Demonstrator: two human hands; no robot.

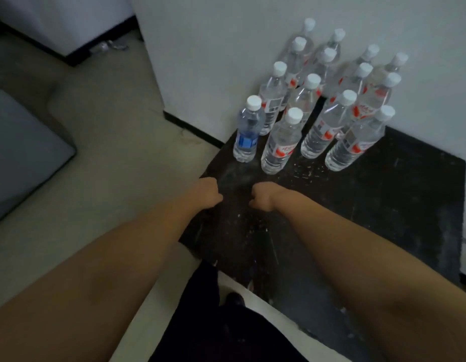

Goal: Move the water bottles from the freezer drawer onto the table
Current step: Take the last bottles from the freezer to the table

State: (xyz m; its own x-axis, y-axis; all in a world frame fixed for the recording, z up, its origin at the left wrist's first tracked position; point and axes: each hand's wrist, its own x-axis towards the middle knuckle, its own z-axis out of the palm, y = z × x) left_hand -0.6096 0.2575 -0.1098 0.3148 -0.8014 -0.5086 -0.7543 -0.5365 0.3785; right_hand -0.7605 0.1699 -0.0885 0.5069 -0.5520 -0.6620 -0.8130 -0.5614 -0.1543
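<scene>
Empty hands (pixel 208 193) curl before upright bottles (pixel 279 142).

- The table (pixel 383 199) stands against the wall (pixel 226 61), with the floor (pixel 122 152) to its left.
- The water bottles (pixel 328 100) stand upright in a cluster on the table's far part, next to the wall.
- The front row holds 4 bottles; the leftmost one (pixel 247 130) is near the table's left edge.
- Both hands, left (pixel 207 193) and right (pixel 263 195), are over the table in front of the bottles, apart from them.
</scene>
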